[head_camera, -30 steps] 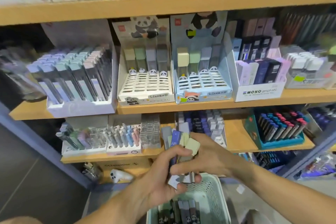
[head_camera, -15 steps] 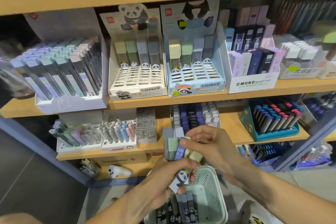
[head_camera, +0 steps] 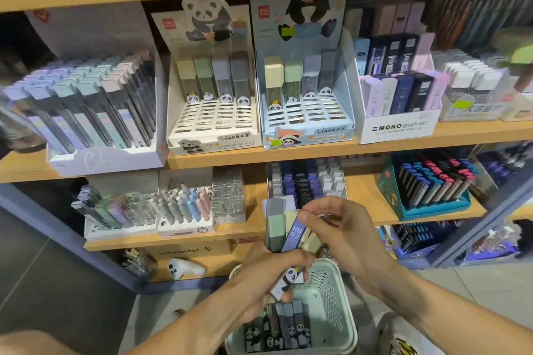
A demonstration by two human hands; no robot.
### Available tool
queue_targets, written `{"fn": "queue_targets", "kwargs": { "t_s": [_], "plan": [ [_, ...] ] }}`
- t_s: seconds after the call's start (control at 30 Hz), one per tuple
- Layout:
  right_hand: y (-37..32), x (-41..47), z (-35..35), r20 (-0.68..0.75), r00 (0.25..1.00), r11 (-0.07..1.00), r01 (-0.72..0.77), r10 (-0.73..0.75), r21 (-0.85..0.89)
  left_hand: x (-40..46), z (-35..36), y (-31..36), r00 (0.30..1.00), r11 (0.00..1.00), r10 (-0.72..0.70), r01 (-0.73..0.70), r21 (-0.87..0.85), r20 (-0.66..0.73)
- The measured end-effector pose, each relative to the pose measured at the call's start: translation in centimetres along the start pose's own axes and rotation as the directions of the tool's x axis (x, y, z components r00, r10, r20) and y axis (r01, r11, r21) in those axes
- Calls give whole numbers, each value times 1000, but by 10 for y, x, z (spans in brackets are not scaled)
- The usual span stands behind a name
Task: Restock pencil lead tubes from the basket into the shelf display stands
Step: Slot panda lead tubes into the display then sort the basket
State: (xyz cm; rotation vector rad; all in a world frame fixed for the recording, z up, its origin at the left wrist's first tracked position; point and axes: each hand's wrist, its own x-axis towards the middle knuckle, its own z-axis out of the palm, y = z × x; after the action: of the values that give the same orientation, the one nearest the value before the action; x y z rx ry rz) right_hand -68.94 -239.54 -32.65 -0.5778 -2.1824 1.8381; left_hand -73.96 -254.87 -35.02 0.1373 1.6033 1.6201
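Observation:
My left hand grips a bundle of pencil lead tubes with grey, green, yellow and purple caps, just above the pale green basket. My right hand pinches the purple-labelled tube marked HB 0.7 in that bundle. More panda-printed tubes lie in the basket. On the middle shelf stand a white panda display stand and a blue panda display stand, each with one back row of tubes and many bare slots.
A box of long lead tubes stands left of the panda stands and a MONO graph box to their right. The lower shelf carries more stationery displays. A white bag sits on the floor at the basket's right.
The view has tilted and drawn slightly nearer to the shelves. My right hand's fingers have shifted on the bundle, now pinching the purple tube; the left hand still holds the bundle.

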Motion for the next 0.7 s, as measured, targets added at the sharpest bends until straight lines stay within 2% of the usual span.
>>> {"fn": "queue_targets", "kwargs": {
  "t_s": [0.1, 0.23, 0.37, 0.43, 0.57, 0.63, 0.7],
  "plan": [
    [3, 3, -2, -36, 998, 998, -48, 50, 42, 2, 0, -1, 1000, 1000, 0, 0, -1, 8],
    [-1, 6, -7, -29, 993, 950, -102, 116, 296, 5, -2, -5, 1000, 1000, 7, -7, 11, -7],
    [0, 7, -14, -24, 989, 914, -127, 147, 386, 7, -4, -11, 1000, 1000, 10, -10, 25, -11],
    [2, 6, -12, -14, 993, 929, -102, 115, 357, 9, -5, -13, 1000, 1000, 8, -8, 19, -7],
    [10, 3, -11, -34, 999, 986, -24, 30, 165, 12, -7, -18, 1000, 1000, 6, -6, 28, -1],
    [15, 0, -13, 0, 999, 996, -39, 39, 86, 12, -9, -22, 1000, 999, -6, 6, 39, -1],
    [17, -3, -14, 10, 996, 992, -90, 90, 83, 12, -9, -26, 1000, 999, -18, 18, 39, 4]
  ]
}}
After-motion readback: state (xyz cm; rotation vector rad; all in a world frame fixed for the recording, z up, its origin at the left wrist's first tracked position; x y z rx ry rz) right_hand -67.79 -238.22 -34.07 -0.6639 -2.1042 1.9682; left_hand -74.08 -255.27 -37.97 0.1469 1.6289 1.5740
